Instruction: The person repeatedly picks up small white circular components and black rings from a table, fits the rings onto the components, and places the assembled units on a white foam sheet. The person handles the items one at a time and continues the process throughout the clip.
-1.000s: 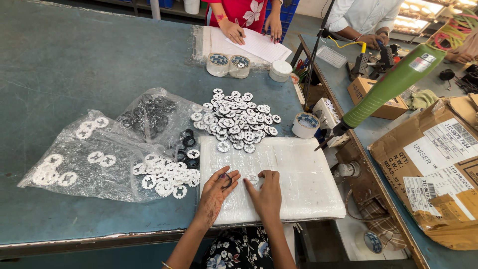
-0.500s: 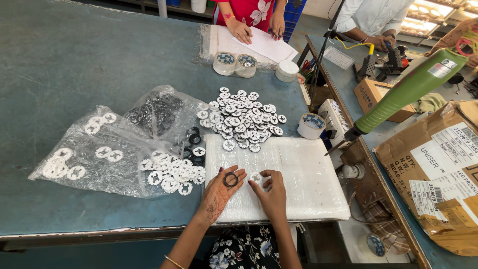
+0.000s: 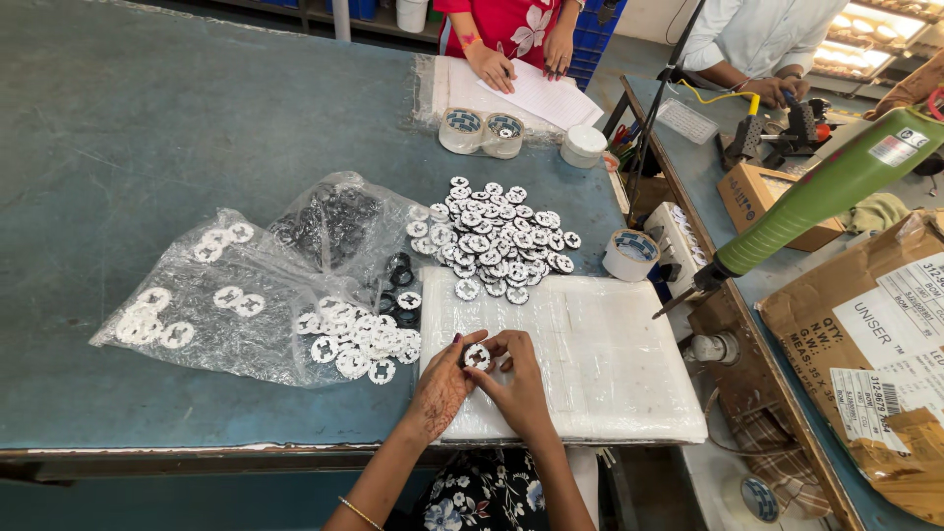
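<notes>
— White and black, that is all this job comes down to: a small white disc (image 3: pixel 478 356) with dark markings sits pinched between both hands, over the near left corner of the white padded sheet (image 3: pixel 590 344).

— How are the hands set?

— The left hand (image 3: pixel 440 386) comes in from the left, fingertips pressed on the disc's left edge. The right hand (image 3: pixel 515 379) curls over it from the right, thumb and forefinger closed on the other side. Both pinch that same disc.

— And how far along would you say it is?

— Judging by the piles, partway. A heap of finished-looking discs (image 3: pixel 497 236) lies on the blue-green table (image 3: pixel 147 118) just beyond the sheet. A second spread of white discs (image 3: pixel 364 339) spills from the mouth of a clear plastic bag (image 3: pixel 206 305), just left of the hands, with a few black rings (image 3: pixel 398 280) beside it. A second bag holding black rings (image 3: pixel 329 221) lies behind. So plenty seems left.

— What can't you make out?

— Whether a ring is already seated on the held disc; fingers cover most of it. Which heap is done is my guess only. Bag contents blur through the plastic. Across the table another person's hands rest on a sheet of paper (image 3: pixel 536 93), and a green power tool (image 3: pixel 816 197) hangs at right, its upper end cut off.
</notes>
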Demonstrator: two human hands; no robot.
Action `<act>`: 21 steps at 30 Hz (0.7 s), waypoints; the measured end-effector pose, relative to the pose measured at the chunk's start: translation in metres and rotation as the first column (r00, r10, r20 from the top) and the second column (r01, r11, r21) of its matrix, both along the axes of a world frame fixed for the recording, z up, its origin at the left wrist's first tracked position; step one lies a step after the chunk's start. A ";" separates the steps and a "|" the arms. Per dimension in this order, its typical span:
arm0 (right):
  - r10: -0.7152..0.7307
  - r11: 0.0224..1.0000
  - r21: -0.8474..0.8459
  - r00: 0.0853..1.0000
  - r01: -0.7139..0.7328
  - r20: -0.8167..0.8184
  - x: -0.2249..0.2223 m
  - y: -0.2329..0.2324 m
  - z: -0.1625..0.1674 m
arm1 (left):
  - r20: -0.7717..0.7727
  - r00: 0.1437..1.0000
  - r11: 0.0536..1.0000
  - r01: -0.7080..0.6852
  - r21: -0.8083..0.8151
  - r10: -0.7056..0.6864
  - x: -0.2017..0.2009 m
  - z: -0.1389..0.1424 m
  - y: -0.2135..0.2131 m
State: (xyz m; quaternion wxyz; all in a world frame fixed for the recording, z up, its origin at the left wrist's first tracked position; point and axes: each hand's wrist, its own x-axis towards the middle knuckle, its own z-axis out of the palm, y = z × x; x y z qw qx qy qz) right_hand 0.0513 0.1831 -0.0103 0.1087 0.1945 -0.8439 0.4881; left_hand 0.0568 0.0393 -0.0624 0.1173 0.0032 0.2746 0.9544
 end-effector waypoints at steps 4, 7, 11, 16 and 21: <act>0.024 1.000 0.013 1.000 -0.024 0.018 0.001 0.001 0.000 | -0.009 1.000 1.000 -0.001 -0.016 0.001 0.002 0.004 0.000; 0.033 0.999 0.026 0.999 -0.033 0.009 0.001 0.001 -0.001 | 0.008 1.000 0.998 0.007 -0.060 -0.007 0.003 0.007 -0.001; 0.028 0.999 0.042 0.999 -0.029 0.024 0.002 0.001 0.000 | 0.000 1.000 0.998 -0.001 -0.064 0.001 0.003 0.007 -0.001; 0.022 0.998 0.053 1.000 -0.023 0.009 0.003 0.000 0.002 | -0.043 0.999 0.998 0.000 -0.059 -0.002 0.001 0.003 0.000; 0.022 0.999 0.049 1.000 -0.022 -0.006 0.005 0.002 0.004 | -0.050 0.999 1.000 0.010 -0.026 -0.011 -0.001 -0.001 0.001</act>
